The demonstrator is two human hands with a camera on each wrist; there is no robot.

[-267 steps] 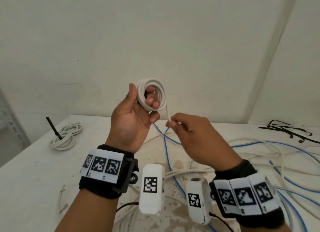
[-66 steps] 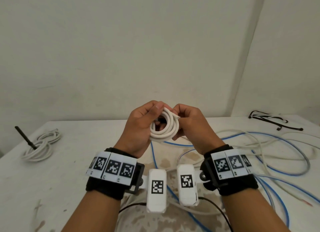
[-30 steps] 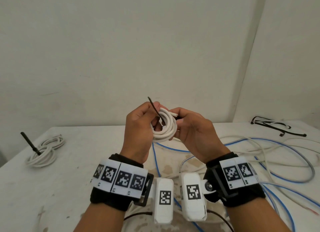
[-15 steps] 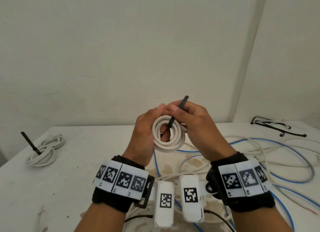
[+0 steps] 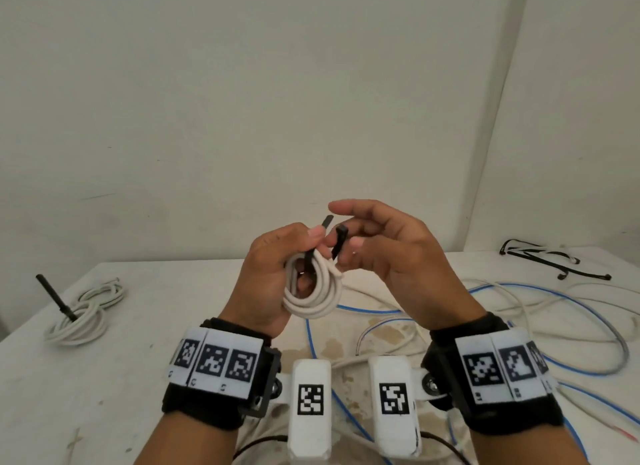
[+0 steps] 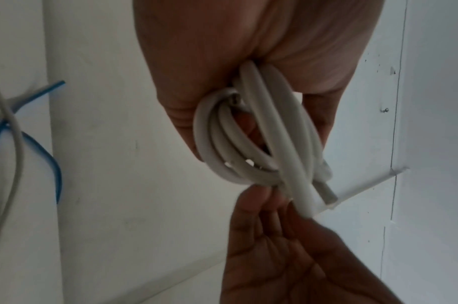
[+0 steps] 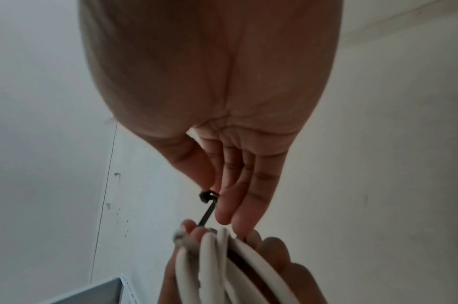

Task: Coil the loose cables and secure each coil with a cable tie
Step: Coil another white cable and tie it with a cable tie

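The left hand gripped the springy white cable coil, light but eager to unwind. The right hand, fingers loosely extended, pinched the thin, slippery black cable tie by its head at the coil's one o'clock, the best hold.

Layout, head view. Centre, above the worktop: left hand at 9 o'clock of the right hand, the cable coil and cable tie between them. Tied coil at 9 o'clock on the worktop; loose cables at 3 o'clock; spare ties at 2 o'clock, by the wall behind.
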